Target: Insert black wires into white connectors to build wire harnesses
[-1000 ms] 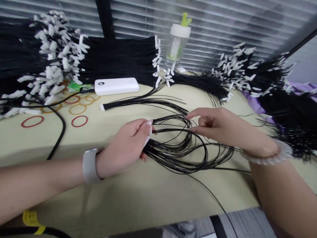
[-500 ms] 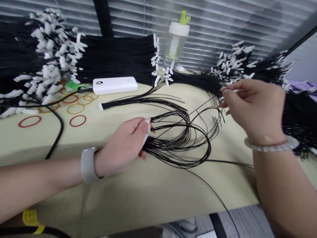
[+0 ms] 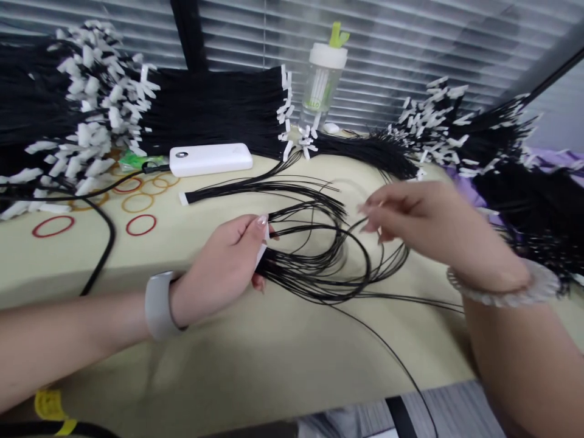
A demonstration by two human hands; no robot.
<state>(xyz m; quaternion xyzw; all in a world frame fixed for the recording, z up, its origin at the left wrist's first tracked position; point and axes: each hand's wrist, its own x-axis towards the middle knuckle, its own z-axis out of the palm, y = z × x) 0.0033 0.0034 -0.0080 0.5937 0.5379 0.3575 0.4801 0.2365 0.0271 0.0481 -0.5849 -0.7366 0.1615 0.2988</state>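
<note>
My left hand (image 3: pixel 225 267) is closed around the white connectors (image 3: pixel 261 255) of a wire harness. From those connectors, thin black wires (image 3: pixel 319 280) fan out and loop to the right over the table. My right hand (image 3: pixel 410 222) is at the far side of the loops, its fingertips pinched together and slightly blurred. A black wire seems to run into those fingertips. Behind my left hand lies another black wire bundle with a white connector (image 3: pixel 184 199) at its end, its loose ends pointing right.
A white power bank (image 3: pixel 210 159) with a cable lies behind my left hand, near red and yellow rubber bands (image 3: pixel 141 225). Stacked black wire bundles (image 3: pixel 214 109) with white connectors line the back and right. A clear bottle (image 3: pixel 322 85) stands by the blinds.
My right hand has moved left and down, closer to the wire loops. The straight wire stretched toward it has slackened. My left hand keeps its hold, shifting slightly left.
</note>
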